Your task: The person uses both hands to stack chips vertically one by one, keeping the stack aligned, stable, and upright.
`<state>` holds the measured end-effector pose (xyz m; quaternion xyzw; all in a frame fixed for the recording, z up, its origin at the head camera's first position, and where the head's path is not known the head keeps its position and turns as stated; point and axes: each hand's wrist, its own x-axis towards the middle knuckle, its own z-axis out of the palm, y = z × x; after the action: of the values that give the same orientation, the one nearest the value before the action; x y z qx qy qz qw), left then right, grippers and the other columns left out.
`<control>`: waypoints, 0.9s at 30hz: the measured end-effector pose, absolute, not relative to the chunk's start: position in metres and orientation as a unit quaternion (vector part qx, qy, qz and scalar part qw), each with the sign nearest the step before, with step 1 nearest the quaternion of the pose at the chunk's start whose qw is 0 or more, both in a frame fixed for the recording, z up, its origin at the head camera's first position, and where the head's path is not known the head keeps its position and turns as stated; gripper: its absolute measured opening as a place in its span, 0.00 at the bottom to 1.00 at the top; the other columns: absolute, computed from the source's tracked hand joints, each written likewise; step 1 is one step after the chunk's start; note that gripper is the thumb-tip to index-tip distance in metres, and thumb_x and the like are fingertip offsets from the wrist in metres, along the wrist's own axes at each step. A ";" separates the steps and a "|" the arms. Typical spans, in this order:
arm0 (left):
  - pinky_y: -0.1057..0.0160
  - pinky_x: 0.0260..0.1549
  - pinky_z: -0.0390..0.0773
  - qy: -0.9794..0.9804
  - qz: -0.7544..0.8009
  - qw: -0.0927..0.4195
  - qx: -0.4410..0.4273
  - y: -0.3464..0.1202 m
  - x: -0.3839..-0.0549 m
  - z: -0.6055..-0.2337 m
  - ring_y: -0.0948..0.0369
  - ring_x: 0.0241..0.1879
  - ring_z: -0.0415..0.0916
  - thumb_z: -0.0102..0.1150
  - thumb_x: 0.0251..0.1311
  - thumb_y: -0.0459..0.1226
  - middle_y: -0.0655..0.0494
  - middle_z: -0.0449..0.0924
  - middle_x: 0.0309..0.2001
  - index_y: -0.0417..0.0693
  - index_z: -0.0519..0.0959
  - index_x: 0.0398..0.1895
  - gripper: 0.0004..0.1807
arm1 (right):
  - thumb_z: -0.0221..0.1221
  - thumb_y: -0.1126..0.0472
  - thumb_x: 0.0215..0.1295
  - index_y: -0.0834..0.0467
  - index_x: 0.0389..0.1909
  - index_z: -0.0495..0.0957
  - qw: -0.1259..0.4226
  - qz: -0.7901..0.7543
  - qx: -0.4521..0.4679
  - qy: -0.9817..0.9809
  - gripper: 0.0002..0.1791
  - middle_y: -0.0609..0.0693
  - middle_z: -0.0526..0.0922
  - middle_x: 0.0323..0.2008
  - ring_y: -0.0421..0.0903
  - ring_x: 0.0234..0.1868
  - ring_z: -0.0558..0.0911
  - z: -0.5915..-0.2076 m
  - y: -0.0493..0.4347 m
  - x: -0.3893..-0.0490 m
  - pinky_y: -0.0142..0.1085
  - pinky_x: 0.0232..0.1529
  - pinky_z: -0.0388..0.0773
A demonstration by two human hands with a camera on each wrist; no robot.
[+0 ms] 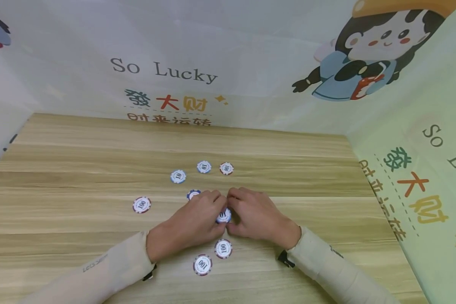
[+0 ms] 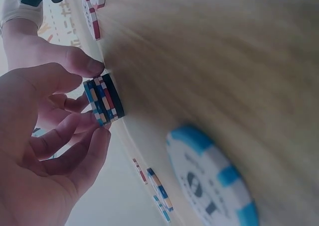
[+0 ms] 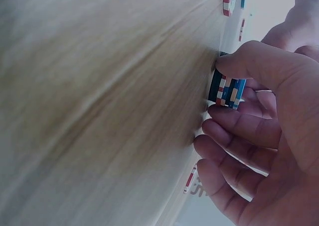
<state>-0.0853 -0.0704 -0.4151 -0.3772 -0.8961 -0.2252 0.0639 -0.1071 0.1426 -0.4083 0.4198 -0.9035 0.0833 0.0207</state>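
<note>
A short stack of poker chips (image 1: 223, 216) stands on the wooden table between the two hands, a light blue 10 chip on top. In the left wrist view, the stack (image 2: 103, 100) shows light blue, dark blue, red and dark edges. My left hand (image 1: 197, 217) holds its left side with thumb and fingertips. From the right, my right hand (image 1: 255, 213) pinches the stack (image 3: 227, 90) between thumb and index finger, its other fingers loosely bent. A dark blue chip (image 1: 193, 194) lies just beyond my left hand, which partly hides it.
Beyond the hands lie two light blue 10 chips (image 1: 178, 176) and a red-edged 100 chip (image 1: 226, 168). Another 100 chip (image 1: 142, 204) is at the left. Two 100 chips (image 1: 202, 265) lie nearer. Printed cloth walls (image 1: 251, 84) border the table (image 1: 80, 152).
</note>
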 end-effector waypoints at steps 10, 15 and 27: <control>0.52 0.45 0.87 -0.912 -0.198 0.066 -0.353 -0.089 -0.088 -0.406 0.50 0.45 0.85 0.77 0.62 0.38 0.47 0.85 0.46 0.38 0.83 0.47 0.17 | 0.77 0.51 0.57 0.55 0.43 0.88 0.005 0.098 0.414 -0.905 0.17 0.45 0.84 0.42 0.42 0.39 0.81 -0.408 0.141 -0.108 0.36 0.32 0.82; 0.50 0.48 0.88 -0.919 -0.177 0.089 -0.339 -0.101 -0.092 -0.405 0.48 0.49 0.86 0.79 0.61 0.36 0.46 0.86 0.50 0.37 0.84 0.51 0.19 | 0.77 0.50 0.57 0.53 0.42 0.88 -0.001 0.099 0.409 -0.907 0.16 0.44 0.83 0.42 0.41 0.39 0.81 -0.409 0.141 -0.108 0.36 0.32 0.82; 0.48 0.44 0.87 -0.934 -0.163 0.100 -0.301 -0.121 -0.102 -0.414 0.45 0.44 0.83 0.79 0.59 0.33 0.40 0.87 0.47 0.35 0.85 0.49 0.18 | 0.77 0.49 0.58 0.52 0.43 0.89 -0.010 0.098 0.407 -0.908 0.16 0.43 0.83 0.42 0.41 0.40 0.80 -0.407 0.141 -0.107 0.35 0.33 0.81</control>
<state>-0.1023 -0.1208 -0.4136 -0.3006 -0.9345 -0.1627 0.0996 -0.1068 0.1408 -0.4074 0.4070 -0.9081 0.0976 -0.0103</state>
